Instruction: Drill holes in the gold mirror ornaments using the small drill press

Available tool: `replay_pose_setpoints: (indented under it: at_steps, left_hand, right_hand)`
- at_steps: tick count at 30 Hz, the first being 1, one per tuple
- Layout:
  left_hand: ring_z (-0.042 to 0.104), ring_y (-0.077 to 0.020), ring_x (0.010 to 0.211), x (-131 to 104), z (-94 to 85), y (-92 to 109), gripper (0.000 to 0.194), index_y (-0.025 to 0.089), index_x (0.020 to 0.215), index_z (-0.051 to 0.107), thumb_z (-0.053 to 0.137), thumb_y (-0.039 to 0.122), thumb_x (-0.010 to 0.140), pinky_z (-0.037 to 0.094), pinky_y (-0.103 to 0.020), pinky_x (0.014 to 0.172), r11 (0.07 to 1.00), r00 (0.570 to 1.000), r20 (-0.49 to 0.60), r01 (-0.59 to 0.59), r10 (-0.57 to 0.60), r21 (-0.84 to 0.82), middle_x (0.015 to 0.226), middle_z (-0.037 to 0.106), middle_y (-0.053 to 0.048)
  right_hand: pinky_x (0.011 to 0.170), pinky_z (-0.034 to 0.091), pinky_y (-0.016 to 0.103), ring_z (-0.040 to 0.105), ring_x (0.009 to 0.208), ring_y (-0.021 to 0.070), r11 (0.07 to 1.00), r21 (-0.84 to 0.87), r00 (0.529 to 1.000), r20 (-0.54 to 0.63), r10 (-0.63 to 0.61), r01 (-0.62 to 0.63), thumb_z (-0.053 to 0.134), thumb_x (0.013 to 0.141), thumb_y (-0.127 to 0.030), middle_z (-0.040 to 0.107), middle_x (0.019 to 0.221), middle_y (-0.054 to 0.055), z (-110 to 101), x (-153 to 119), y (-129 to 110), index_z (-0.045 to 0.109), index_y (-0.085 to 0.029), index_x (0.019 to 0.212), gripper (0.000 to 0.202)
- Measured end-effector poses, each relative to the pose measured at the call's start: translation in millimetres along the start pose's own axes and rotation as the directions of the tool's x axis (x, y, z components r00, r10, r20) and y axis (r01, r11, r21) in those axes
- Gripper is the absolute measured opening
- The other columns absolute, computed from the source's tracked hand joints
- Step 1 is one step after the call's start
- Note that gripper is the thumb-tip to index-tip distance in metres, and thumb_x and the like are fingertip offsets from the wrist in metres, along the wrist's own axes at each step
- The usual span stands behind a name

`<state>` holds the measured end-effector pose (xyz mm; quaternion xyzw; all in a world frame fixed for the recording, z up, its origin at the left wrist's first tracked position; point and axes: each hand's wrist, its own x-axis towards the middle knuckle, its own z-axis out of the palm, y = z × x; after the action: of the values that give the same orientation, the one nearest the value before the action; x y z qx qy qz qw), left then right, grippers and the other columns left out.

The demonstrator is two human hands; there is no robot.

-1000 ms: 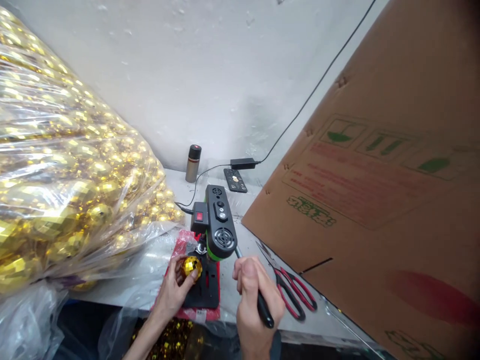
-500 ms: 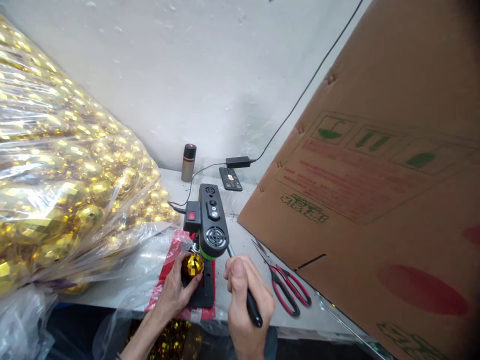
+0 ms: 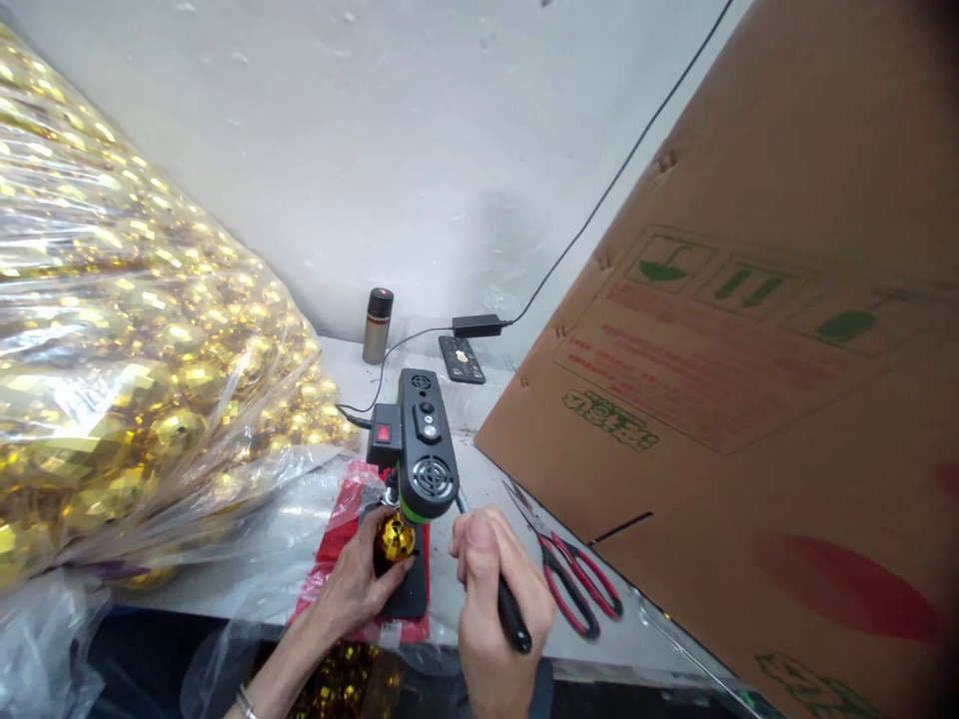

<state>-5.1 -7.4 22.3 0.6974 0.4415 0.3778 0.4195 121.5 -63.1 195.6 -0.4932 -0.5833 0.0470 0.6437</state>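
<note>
A black bench machine (image 3: pixel 429 439) with round vents and a red switch stands on a red plastic sheet (image 3: pixel 337 544). Below its front end, my left hand (image 3: pixel 364 579) holds a shiny gold faceted ball (image 3: pixel 397 537) between thumb and fingers, over the black base. My right hand (image 3: pixel 498 589) is wrapped round the black-ended lever (image 3: pixel 513 617), whose metal rod runs up to the machine's right side. Just right of that hand lie scissors (image 3: pixel 573 579) with red and black handles, blades partly apart.
A big clear bag of gold balls (image 3: pixel 150 350) fills the left. A large cardboard box (image 3: pixel 711 350) leans in on the right. Behind the machine are a bottle (image 3: pixel 377 327), a phone (image 3: pixel 462 359) and a corded black adapter (image 3: pixel 478 326). More gold pieces (image 3: pixel 341 684) lie below the table edge.
My left hand has shifted slightly right and down with the gold ball, bringing it further under the machine's head. My right hand has barely moved on the lever.
</note>
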Motion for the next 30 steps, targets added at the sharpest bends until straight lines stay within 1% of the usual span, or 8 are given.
replay_pose_setpoints:
  at_steps: [3, 6, 9, 15, 17, 22, 26, 30]
  left_hand:
    - [0.072, -0.0357, 0.117, -3.5, -0.4, -2.8, 0.055, 0.019, 0.139, 0.056, 0.070, 0.038, 0.089, 0.058, -0.054, 0.104, 0.998, 0.998, 0.035, -0.060, 0.059, 0.027, 0.129, 0.074, -0.018]
    - [0.070, -0.0383, 0.122, -7.6, 0.3, -8.3, 0.057, 0.019, 0.139, 0.059, 0.072, 0.039, 0.087, 0.056, -0.057, 0.106, 0.994, 0.996, -0.003, -0.091, 0.092, 0.052, 0.133, 0.072, -0.020]
    - [0.069, -0.0393, 0.122, -9.2, 1.4, -11.8, 0.057, 0.019, 0.138, 0.061, 0.073, 0.040, 0.087, 0.055, -0.059, 0.107, 0.995, 0.996, -0.040, -0.081, 0.083, 0.064, 0.133, 0.072, -0.020]
    - [0.069, -0.0388, 0.120, -5.8, 2.1, -12.9, 0.057, 0.020, 0.137, 0.062, 0.075, 0.039, 0.084, 0.055, -0.059, 0.106, 0.997, 0.998, -0.011, -0.055, 0.056, 0.057, 0.130, 0.073, -0.019]
    - [0.069, -0.0380, 0.119, -5.4, 1.8, -12.6, 0.056, 0.021, 0.136, 0.063, 0.075, 0.039, 0.084, 0.056, -0.058, 0.106, 0.998, 0.999, -0.006, -0.041, 0.041, 0.046, 0.128, 0.074, -0.018]
    - [0.069, -0.0377, 0.117, -6.4, 0.9, -9.3, 0.057, 0.020, 0.136, 0.063, 0.076, 0.037, 0.083, 0.056, -0.058, 0.105, 0.999, 1.000, 0.004, -0.023, 0.023, 0.024, 0.126, 0.074, -0.018]
    - [0.069, -0.0369, 0.117, -6.7, 0.6, -7.3, 0.056, 0.020, 0.135, 0.064, 0.076, 0.036, 0.083, 0.056, -0.056, 0.105, 1.000, 1.000, 0.003, -0.019, 0.019, 0.007, 0.126, 0.074, -0.017]
    - [0.069, -0.0370, 0.119, -6.6, 2.6, -10.3, 0.056, 0.021, 0.135, 0.064, 0.076, 0.036, 0.082, 0.055, -0.056, 0.106, 0.999, 0.999, -0.002, -0.032, 0.032, 0.004, 0.130, 0.073, -0.017]
  right_hand:
    - [0.052, 0.038, 0.017, 0.044, 0.054, 0.0063, 1.000, 0.002, 1.000, 0.001, 0.002, -0.002, 0.045, 0.108, -0.018, 0.042, 0.064, -0.007, -0.3, -1.2, 0.7, 0.042, -0.023, 0.072, 0.036]
    - [0.052, 0.039, 0.017, 0.045, 0.055, 0.0065, 1.000, 0.008, 1.000, 0.010, 0.002, -0.002, 0.044, 0.108, -0.017, 0.042, 0.064, -0.006, -0.1, -1.3, 1.8, 0.042, -0.023, 0.072, 0.036]
    - [0.052, 0.039, 0.018, 0.045, 0.055, 0.0063, 1.000, 0.016, 1.000, 0.014, -0.002, 0.002, 0.044, 0.107, -0.016, 0.042, 0.064, -0.006, 0.0, -2.2, 3.2, 0.042, -0.023, 0.072, 0.036]
    - [0.054, 0.041, 0.021, 0.050, 0.058, 0.0090, 0.999, 0.014, 0.999, 0.012, -0.043, 0.043, 0.043, 0.106, -0.012, 0.048, 0.067, -0.004, -1.1, -14.6, 11.9, 0.049, -0.023, 0.076, 0.032]
    - [0.054, 0.041, 0.022, 0.052, 0.059, 0.0102, 0.997, 0.004, 0.997, 0.017, -0.071, 0.071, 0.043, 0.105, -0.010, 0.051, 0.068, -0.003, -1.2, -22.5, 19.3, 0.051, -0.023, 0.078, 0.030]
    - [0.054, 0.041, 0.023, 0.053, 0.058, 0.0099, 0.986, -0.024, 0.986, -0.002, -0.168, 0.168, 0.038, 0.106, -0.013, 0.052, 0.067, -0.004, 3.0, -44.8, 44.8, 0.047, -0.023, 0.074, 0.035]
    - [0.057, 0.042, 0.024, 0.051, 0.058, 0.0105, 0.984, -0.023, 0.983, -0.047, -0.178, 0.177, 0.038, 0.106, -0.016, 0.052, 0.067, -0.004, 9.1, -54.7, 56.2, 0.045, -0.023, 0.073, 0.035]
    - [0.063, 0.044, 0.029, 0.049, 0.057, 0.0116, 0.985, -0.035, 0.979, -0.109, -0.173, 0.170, 0.037, 0.106, -0.016, 0.051, 0.066, -0.004, 13.6, -57.0, 55.7, 0.046, -0.024, 0.072, 0.036]
